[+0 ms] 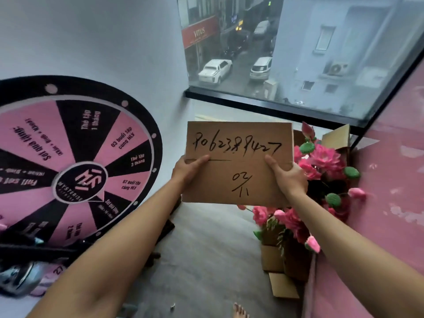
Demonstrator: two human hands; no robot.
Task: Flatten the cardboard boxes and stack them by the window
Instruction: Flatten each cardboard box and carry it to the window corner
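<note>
Holding a flattened cardboard box (pixel 238 164) out in front of me, I have my left hand (pixel 188 172) gripping its left edge and my right hand (pixel 288 177) gripping its right edge, thumbs laid across the face and fingers hidden behind. The panel is nearly upright, its face toward me, with a long number and another mark handwritten in black marker and a fold line running across the middle. It hangs above the grey floor (pixel 206 249), with the window (pixel 298 53) beyond it at the far end of the room; through the glass I see a wet street with parked cars and a red shop sign. On my right, artificial pink flowers (pixel 321 161) with green pods spill out of an open cardboard box (pixel 337 137) that sits just beside the panel's right edge, and part of the bouquet is covered by my right hand and the panel. More flowers rise from a smaller open carton (pixel 273 260) nearer to me, against the pink wall (pixel 394 180). On the left, a pink and black prize wheel (pixel 68 161) leans against the white wall (pixel 91 37), with dark bits of gear I cannot make out at its foot. My bare toes (pixel 239 311) show at the near edge.
</note>
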